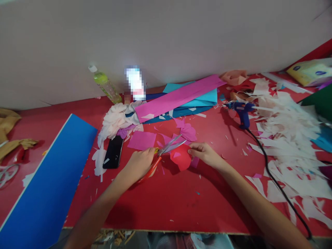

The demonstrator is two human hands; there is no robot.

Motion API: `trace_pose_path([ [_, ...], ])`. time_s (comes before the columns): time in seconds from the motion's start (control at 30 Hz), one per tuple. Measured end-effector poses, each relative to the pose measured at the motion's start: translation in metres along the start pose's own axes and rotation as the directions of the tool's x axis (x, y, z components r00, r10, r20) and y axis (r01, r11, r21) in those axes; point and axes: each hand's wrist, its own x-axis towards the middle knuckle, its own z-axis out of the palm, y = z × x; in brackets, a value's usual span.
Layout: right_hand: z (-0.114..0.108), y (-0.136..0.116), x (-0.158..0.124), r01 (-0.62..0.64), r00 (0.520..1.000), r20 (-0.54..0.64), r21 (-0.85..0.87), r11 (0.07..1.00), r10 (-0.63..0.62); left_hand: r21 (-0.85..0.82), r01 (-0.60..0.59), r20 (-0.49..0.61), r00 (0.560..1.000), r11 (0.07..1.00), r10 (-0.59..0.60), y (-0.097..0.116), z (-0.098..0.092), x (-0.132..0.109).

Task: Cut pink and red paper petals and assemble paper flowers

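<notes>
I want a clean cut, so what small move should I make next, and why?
Probably one short snip into the red paper at its upper edge: the left hand holds the scissors with blades parted beside that edge, while the right hand pinches the paper's right side.

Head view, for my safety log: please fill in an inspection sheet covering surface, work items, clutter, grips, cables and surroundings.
Surface: red tabletop, littered with paper bits.
Work items: scissors, blades parted; red paper close by, contact unclear.
Clutter: white scraps at right; black phone and blue board at left.
Grips: left hand holds the scissors; right hand pinches the red paper.
Cables: black cord from blue glue gun, crossing scraps; plug not seen.
Surroundings: pale wall behind.
</notes>
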Motion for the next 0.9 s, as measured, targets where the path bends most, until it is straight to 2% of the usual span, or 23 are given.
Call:
trace_pose_path([
  [0.27,-0.0005,-0.0031,-0.0002,0.015,1.0,-0.009,-0.028,0.999,-0.015,0.019,-0.012,-0.002,1.0,1.0,0.012,-0.0013,0.0012,0.001],
  [0.53,-0.0019,-0.0018,-0.0001,0.026,1.0,-0.003,-0.074,0.997,-0.026,0.022,-0.028,0.046,0.999,0.999,0.027,-0.0043,-0.0025,0.0006],
  [0.9,-0.004,0.005,0.0009,0.019,1.0,0.019,-0.1,0.995,-0.017,0.044,-0.028,0.097,0.995,0.999,0.024,-0.0063,0.0031,0.0017],
])
